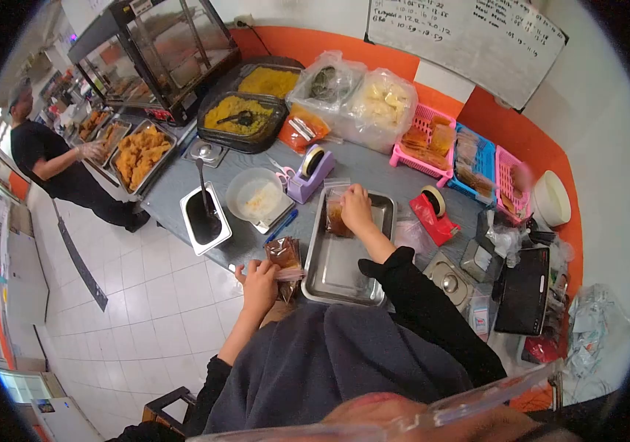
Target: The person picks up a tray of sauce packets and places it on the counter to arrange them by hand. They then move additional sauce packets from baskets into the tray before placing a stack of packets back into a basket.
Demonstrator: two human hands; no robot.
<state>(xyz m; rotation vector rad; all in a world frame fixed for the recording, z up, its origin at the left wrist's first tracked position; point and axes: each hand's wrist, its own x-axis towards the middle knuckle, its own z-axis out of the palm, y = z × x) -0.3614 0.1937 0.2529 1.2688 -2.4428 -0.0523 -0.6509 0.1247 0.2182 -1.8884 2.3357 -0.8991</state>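
My left hand (pixel 259 286) is closed on the edge of small clear plastic packets of dark brown sauce (pixel 284 254), at the counter's front edge. Over a shallow steel tray (pixel 344 276), my right hand (pixel 357 208) pinches the top of another sauce packet (pixel 338 219), which lies at the tray's far end. Its fingertips are partly hidden by the hand. To the left stands a deep steel container (pixel 214 234) of dark sauce with a ladle (pixel 203 184) in it. A blue pen (pixel 282 225) lies between that container and the tray.
Near the tray stand a purple tape dispenser (pixel 312 177), a red tape dispenser (pixel 436 221) and a plastic bowl (pixel 245 193). Behind are black trays of yellow food (pixel 237 116) and pink and blue baskets (pixel 474 163). A tablet (pixel 522 291) is at right; a co-worker (pixel 53 158) stands far left.
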